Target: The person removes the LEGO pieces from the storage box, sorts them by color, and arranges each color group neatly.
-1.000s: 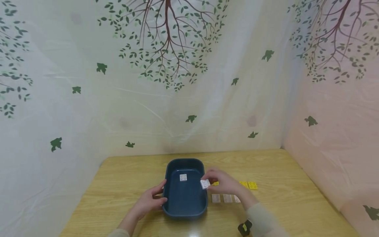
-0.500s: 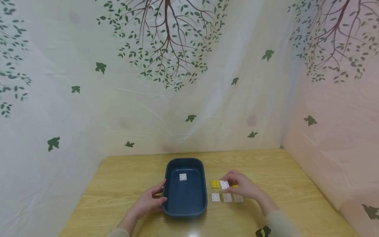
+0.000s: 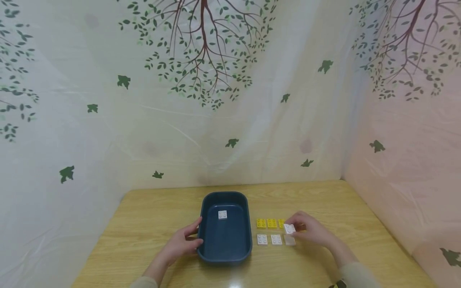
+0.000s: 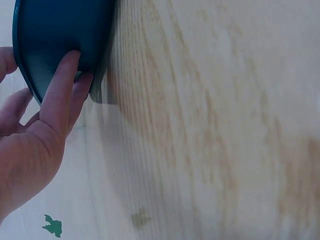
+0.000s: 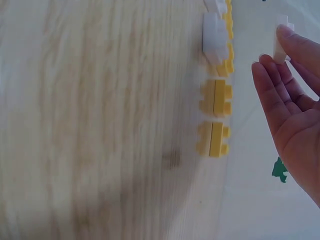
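Observation:
My right hand (image 3: 311, 232) pinches a white toy building brick (image 3: 289, 229) between thumb and fingertips, held up over the right end of the brick rows. In the right wrist view this brick (image 5: 281, 42) stands well away from the tabletop, gripped at its edge. My left hand (image 3: 180, 243) rests against the left wall of a dark blue tray (image 3: 249, 224), fingers spread and fairly straight. The left wrist view has its fingers (image 4: 60, 95) along the outside of the tray. One white brick (image 3: 222, 215) lies inside, towards the far end.
Right of the tray, yellow bricks (image 3: 271, 223) form a back row, partly hidden by my right hand. White bricks (image 3: 276, 239) line up in front, the rightmost one (image 3: 289, 240) looking faint. A leaf-printed curtain (image 3: 173, 152) hangs behind the wooden table (image 3: 162, 208).
My right hand has carried the white brick rightwards, from the tray's right rim past the yellow bricks to the end of the rows. The left hand and tray have stayed put.

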`<state>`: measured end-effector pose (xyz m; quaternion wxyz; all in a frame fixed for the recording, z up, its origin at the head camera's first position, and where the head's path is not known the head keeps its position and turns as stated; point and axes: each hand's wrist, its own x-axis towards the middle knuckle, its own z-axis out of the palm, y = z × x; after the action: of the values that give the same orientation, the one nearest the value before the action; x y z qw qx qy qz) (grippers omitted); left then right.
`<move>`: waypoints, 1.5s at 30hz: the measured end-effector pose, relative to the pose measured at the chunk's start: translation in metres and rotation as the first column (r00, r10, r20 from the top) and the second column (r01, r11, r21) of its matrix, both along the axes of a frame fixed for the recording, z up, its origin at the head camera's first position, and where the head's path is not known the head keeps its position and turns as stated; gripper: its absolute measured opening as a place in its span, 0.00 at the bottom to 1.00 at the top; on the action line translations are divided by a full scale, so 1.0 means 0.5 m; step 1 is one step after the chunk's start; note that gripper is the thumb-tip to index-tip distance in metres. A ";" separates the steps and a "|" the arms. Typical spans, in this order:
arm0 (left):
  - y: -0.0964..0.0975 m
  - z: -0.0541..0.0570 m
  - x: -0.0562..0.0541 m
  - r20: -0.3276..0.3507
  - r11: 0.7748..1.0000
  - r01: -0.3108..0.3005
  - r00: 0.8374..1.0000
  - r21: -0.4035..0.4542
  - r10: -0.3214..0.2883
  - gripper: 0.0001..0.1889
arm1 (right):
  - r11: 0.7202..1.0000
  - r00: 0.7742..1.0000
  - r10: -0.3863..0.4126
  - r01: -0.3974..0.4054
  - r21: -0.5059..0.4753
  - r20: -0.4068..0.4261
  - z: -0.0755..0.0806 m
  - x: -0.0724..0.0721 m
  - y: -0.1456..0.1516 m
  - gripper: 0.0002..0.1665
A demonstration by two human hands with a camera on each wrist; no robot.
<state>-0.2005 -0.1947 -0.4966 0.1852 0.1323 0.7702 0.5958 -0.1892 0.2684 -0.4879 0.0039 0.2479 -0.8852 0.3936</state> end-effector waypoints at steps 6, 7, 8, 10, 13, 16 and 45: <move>-0.003 -0.002 -0.002 -0.005 1.000 0.006 1.000 0.027 -0.006 0.39 | 1.000 1.000 -0.013 0.013 0.028 0.005 -0.008 0.006 0.027 0.15; -0.004 -0.003 -0.002 -0.006 1.000 0.005 1.000 0.028 -0.004 0.39 | 0.999 1.000 -0.018 0.018 0.034 0.006 -0.009 0.007 0.032 0.15; -0.004 -0.003 -0.002 -0.008 1.000 0.004 1.000 0.027 -0.004 0.39 | 0.999 0.999 -0.030 0.029 0.044 0.015 -0.010 0.008 0.036 0.15; -0.005 -0.003 -0.003 -0.009 1.000 0.003 1.000 0.020 -0.003 0.39 | 0.997 0.998 -0.052 0.051 0.061 0.030 -0.012 0.009 0.043 0.15; -0.005 -0.003 -0.005 -0.006 1.000 0.006 1.000 0.008 -0.006 0.39 | 0.994 0.994 -0.088 0.083 0.077 0.059 -0.014 0.013 0.052 0.16; -0.005 -0.004 -0.007 -0.004 1.000 0.013 1.000 0.005 -0.013 0.39 | 0.990 0.991 -0.114 0.109 0.088 0.065 -0.016 0.018 0.059 0.16; -0.004 -0.005 -0.010 -0.029 0.999 0.023 0.999 0.040 -0.022 0.40 | 0.979 0.988 -0.146 0.136 0.150 0.057 -0.047 0.030 0.080 0.18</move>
<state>-0.2054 -0.1965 -0.4990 0.1781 0.1531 0.7591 0.6071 -0.1740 0.3083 -0.5116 -0.0161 0.1706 -0.9266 0.3348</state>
